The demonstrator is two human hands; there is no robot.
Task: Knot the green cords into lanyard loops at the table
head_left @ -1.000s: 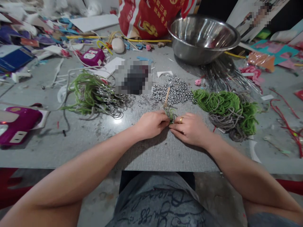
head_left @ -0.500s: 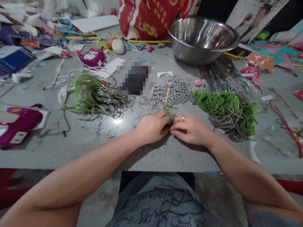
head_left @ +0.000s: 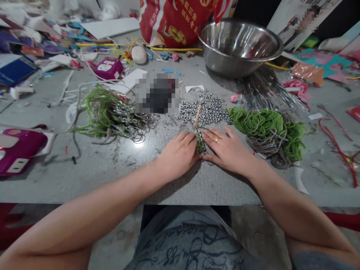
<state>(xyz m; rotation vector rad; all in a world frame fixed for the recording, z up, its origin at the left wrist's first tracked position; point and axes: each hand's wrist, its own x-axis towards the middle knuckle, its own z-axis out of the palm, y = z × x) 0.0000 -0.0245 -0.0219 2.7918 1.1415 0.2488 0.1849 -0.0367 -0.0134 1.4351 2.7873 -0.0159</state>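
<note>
Between my hands lies a short piece of green cord with silver beads worked into it [head_left: 199, 142], at the foot of a thin wooden stick [head_left: 198, 115]. My left hand [head_left: 180, 153] rests on the table along its left side, fingers stretched forward and the thumb towards the cord. On the other side my right hand [head_left: 225, 149], with a gold ring, lies open with fingers spread. The fingertips of both hands touch or nearly touch the beaded cord; its lower end is partly hidden. Just beyond the stick is a spread of loose silver beads [head_left: 210, 108].
Left lies a bundle of green and grey cords with beaded parts [head_left: 98, 108]; right, a heap of green and grey cord [head_left: 261, 123]. Behind stand a steel bowl [head_left: 239, 63] and a red bag [head_left: 174, 22]. A purple device [head_left: 21, 150] sits far left.
Both hands had fingers pinched together at the green cord. Now the fingers are straightened, the right ones spread, and the beaded piece shows between them.
</note>
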